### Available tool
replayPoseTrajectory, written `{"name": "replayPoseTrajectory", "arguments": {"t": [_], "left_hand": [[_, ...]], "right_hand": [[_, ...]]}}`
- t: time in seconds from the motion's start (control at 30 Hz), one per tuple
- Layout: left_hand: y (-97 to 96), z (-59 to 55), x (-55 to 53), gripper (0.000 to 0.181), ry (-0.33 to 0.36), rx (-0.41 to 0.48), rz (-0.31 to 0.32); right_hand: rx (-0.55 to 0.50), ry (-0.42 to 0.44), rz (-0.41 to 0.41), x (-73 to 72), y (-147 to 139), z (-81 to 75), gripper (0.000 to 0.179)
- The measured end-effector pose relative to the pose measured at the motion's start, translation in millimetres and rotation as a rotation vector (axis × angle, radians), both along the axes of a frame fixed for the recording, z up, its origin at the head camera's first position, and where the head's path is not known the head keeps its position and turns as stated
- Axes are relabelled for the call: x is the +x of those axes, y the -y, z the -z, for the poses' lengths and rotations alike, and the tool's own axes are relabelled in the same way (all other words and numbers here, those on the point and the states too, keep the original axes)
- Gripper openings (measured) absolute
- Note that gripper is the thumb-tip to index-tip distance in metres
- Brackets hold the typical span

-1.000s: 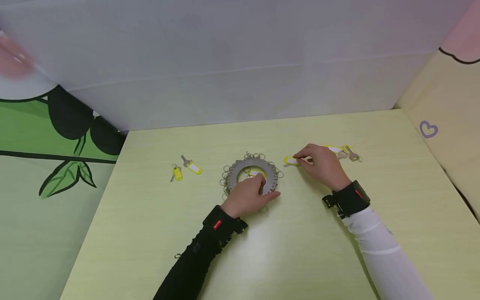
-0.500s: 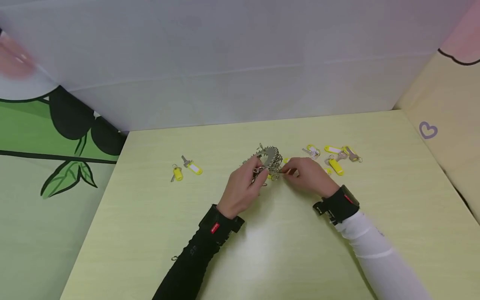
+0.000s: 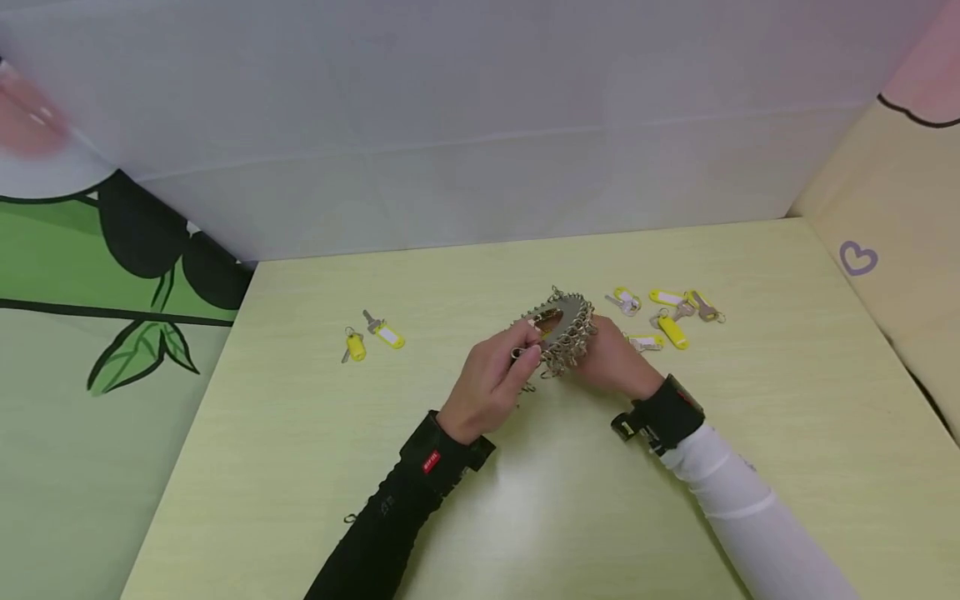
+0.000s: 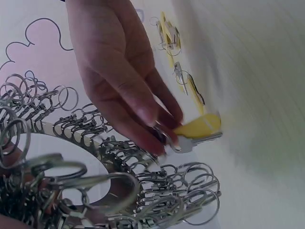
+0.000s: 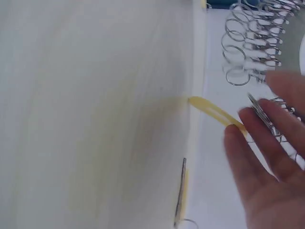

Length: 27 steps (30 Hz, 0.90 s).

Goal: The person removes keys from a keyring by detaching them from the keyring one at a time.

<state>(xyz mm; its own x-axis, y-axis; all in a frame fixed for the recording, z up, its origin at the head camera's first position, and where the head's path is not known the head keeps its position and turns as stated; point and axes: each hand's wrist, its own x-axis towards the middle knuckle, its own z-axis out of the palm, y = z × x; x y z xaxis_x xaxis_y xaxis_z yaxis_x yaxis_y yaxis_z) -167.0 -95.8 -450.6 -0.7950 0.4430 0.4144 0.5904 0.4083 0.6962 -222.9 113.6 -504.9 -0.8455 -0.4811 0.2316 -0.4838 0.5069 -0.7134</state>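
My left hand (image 3: 483,383) grips the near edge of a flat grey metal ring (image 3: 572,317), raised off the table and tilted. Small clasps with split rings (image 4: 202,183) line its edge. Beyond it is my right hand (image 3: 611,362), its fingertips hidden from the head view. In the left wrist view those fingertips pinch a silver key (image 4: 183,144) with a yellow tag (image 4: 200,126), close beside the clasps. The right wrist view has the yellow tag (image 5: 212,109) sticking out past the fingers, partly blurred.
Several yellow-tagged keys (image 3: 672,332) lie on the pale table (image 3: 480,525) to the right. Two more tagged keys (image 3: 388,335) lie at the left. A white backdrop (image 3: 480,200) stands behind the table, and a side wall (image 3: 892,292) rises at the right.
The metal ring lay flat a second ago; my left hand has lifted and tilted it, moving it right. My right hand has come in from the right, beside and behind the ring.
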Motion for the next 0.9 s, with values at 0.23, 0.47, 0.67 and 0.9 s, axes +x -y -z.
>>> {"name": "replayPoseTrajectory", "arguments": {"t": [0.23, 0.47, 0.67, 0.9], "left_hand": [[4.4, 1.4, -2.1, 0.057, 0.074, 0.064, 0.034], [5.9, -1.0, 0.0, 0.044, 0.077, 0.112, 0.086], [13.0, 0.5, -6.3, 0.047, 0.018, 0.07, 0.08], [32.2, 10.5, -23.2, 0.036, -0.107, -0.225, 0.031]], "right_hand": [[-0.145, -0.013, 0.133, -10.7, -10.0, 6.9, 0.021], [-0.12, 0.1, 0.05, -11.1, -14.3, 8.1, 0.031], [-0.158, 0.058, 0.082, -13.3, -20.9, 7.9, 0.015], [-0.247, 0.159, 0.084, -18.2, -33.2, 3.2, 0.017]]}}
